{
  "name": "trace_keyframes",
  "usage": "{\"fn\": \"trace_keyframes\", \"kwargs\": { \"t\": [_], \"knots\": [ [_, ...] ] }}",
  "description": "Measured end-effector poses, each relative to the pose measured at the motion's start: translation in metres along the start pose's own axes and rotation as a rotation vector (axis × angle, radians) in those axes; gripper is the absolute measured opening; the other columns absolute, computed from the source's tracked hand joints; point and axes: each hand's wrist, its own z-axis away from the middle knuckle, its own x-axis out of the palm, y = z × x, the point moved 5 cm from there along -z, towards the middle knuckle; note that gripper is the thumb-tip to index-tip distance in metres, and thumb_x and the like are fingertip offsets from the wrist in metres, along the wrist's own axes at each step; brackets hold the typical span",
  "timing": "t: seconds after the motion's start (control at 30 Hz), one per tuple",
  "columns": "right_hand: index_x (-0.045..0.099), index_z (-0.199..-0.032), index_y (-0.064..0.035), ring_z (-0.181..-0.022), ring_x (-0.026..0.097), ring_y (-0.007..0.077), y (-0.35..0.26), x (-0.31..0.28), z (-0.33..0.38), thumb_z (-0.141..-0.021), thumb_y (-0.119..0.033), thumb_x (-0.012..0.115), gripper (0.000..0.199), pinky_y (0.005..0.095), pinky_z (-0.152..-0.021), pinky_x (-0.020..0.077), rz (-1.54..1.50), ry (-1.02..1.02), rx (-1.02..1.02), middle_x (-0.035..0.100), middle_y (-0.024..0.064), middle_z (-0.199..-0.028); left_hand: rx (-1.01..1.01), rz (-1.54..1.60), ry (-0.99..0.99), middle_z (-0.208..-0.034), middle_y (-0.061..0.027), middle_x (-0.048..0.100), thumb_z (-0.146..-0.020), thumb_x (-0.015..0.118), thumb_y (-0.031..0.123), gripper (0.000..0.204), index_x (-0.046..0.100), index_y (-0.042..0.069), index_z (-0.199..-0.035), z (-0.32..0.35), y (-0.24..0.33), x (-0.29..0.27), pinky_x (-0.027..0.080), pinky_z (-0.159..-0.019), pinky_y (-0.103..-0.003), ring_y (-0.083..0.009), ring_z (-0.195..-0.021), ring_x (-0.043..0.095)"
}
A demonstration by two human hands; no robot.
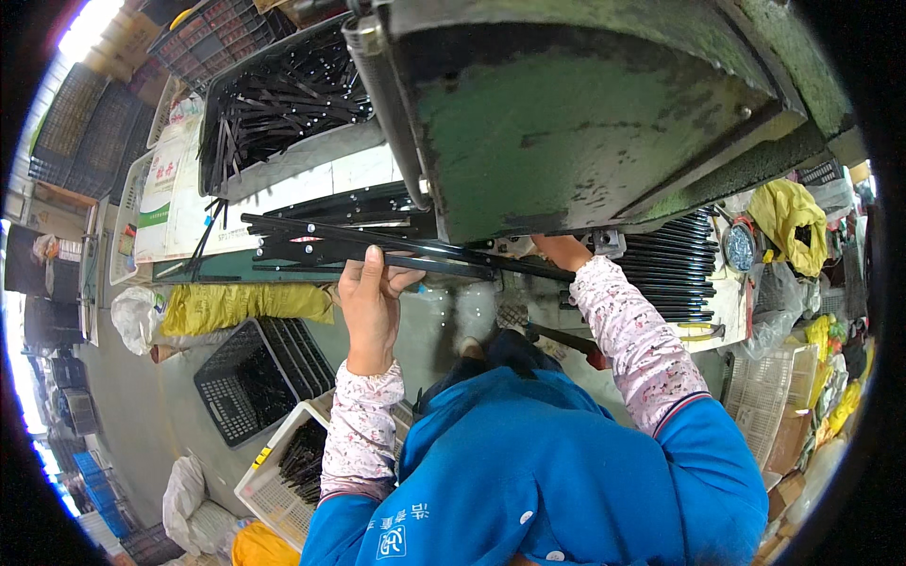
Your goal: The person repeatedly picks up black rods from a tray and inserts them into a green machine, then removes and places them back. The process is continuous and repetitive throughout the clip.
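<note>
A long, glossy black tube (448, 252) runs across in front of me, below the green machine (566, 123). My left hand (371, 292) is closed round it near its left part, thumb on top and fingers underneath. Under the machine's lower edge reaches my right hand (562, 251), close to a small metal block (607, 243). Its fingers are hidden by the machine, so their grip cannot be made out. Behind the tube's left end lie flat black strips (283, 251) on the bench. Several black tubes (672, 269) lie side by side to the right.
A grey bin (326, 146) full of thin black strips stands at the back left. On the floor at left are a black crate (226, 401) and a white basket (260, 491) holding dark parts. A yellow sack (788, 222) and a pale crate (760, 387) are at right.
</note>
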Motion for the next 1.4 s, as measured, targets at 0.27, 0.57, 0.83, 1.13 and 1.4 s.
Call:
{"fn": "trace_keyframes", "kwargs": {
  "t": [0.27, 0.57, 0.83, 1.13, 1.4],
  "knots": [
    [0.043, -0.134, -0.0053, -0.125, 0.044, 0.0326, 0.019, 0.008, -0.007, -0.098, -0.028, 0.043, 0.044, 0.0401, -0.104, 0.0337, -0.02, 0.174, 0.021, 0.044, 0.018, -0.137, 0.005, -0.09, 0.046, -0.09, -0.0185, 0.065, -0.097, 0.055, 0.02, 0.025, 0.051, -0.004, -0.096, -0.01, -0.013, -0.004, 0.061, -0.067, -0.034, -0.0235, -0.074, 0.068],
    [0.047, -0.13, -0.0044, -0.12, 0.047, 0.0309, 0.017, 0.002, -0.026, -0.096, -0.028, 0.046, 0.041, 0.0394, -0.101, 0.0358, -0.024, 0.164, 0.017, 0.048, 0.0167, -0.132, 0.004, -0.147, -0.002, -0.092, -0.0171, 0.065, -0.1, 0.047, 0.018, 0.025, 0.052, -0.005, -0.107, -0.007, -0.012, -0.008, 0.061, -0.069, -0.034, -0.0234, -0.077, 0.069],
    [0.051, -0.126, -0.0036, -0.117, 0.049, 0.0295, 0.013, -0.011, -0.038, -0.096, -0.028, 0.048, 0.039, 0.0387, -0.098, 0.0376, -0.021, 0.12, 0.015, 0.052, 0.0154, -0.127, 0.044, -0.167, 0.044, -0.089, -0.0178, 0.065, -0.098, 0.052, 0.021, 0.027, 0.052, -0.005, -0.094, 0.002, -0.004, 0.004, 0.06, -0.068, -0.034, -0.0236, -0.074, 0.068],
    [0.061, -0.112, -0.001, -0.101, 0.057, 0.0227, -0.058, -0.076, 0.014, -0.092, -0.022, 0.057, 0.03, 0.034, -0.087, 0.0441, -0.832, -0.076, -0.032, 0.062, 0.0115, -0.11, 0.086, -0.154, 0.035, -0.091, -0.0178, 0.064, -0.098, 0.052, 0.022, 0.028, 0.051, -0.006, -0.098, 0.007, -0.006, 0.003, 0.061, -0.069, -0.034, -0.0246, -0.076, 0.068],
    [0.069, -0.096, 0.0023, -0.076, 0.062, 0.0105, -0.106, -0.108, 0.037, -0.085, -0.011, 0.07, 0.017, 0.0248, -0.067, 0.0487, -1.154, -0.028, 0.188, 0.069, 0.0057, -0.088, 0.085, -0.166, 0.039, -0.093, -0.0198, 0.064, -0.098, 0.053, 0.024, 0.03, 0.05, -0.006, -0.099, 0.006, -0.009, 0.002, 0.06, -0.07, -0.034, -0.025, -0.077, 0.068]
  ]
}}
